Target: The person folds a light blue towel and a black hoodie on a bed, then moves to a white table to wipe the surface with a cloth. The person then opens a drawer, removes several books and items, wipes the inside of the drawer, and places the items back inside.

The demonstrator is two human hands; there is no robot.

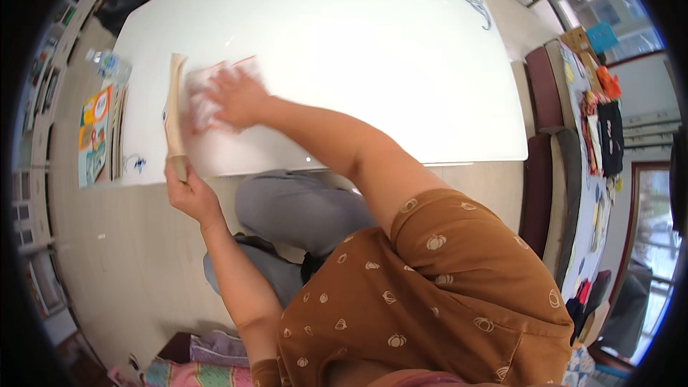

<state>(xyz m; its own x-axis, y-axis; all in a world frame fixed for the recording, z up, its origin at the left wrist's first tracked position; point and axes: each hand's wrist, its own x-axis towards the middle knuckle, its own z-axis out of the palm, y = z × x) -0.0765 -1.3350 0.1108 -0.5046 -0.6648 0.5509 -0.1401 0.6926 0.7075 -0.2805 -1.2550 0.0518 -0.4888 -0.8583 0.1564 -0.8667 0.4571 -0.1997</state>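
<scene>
My left hand [192,192], at the near left edge of the white table [376,80], grips the end of a long, pale, flat object [173,102] that stands tilted on edge; its exact kind is unclear. Just right of it, my right hand [236,98] presses flat with spread fingers on a white cloth with red edging [201,107]. Both this hand and the cloth are blurred. Part of the cloth lies hidden under the palm.
Left of the pale object are a clear plastic bottle [111,66] and a stack of colourful books [97,137] at the table's edge. A dark bag [119,2] sits beyond the far left corner. Along the right stands a cushioned sofa [540,188] bearing folded clothes [610,134].
</scene>
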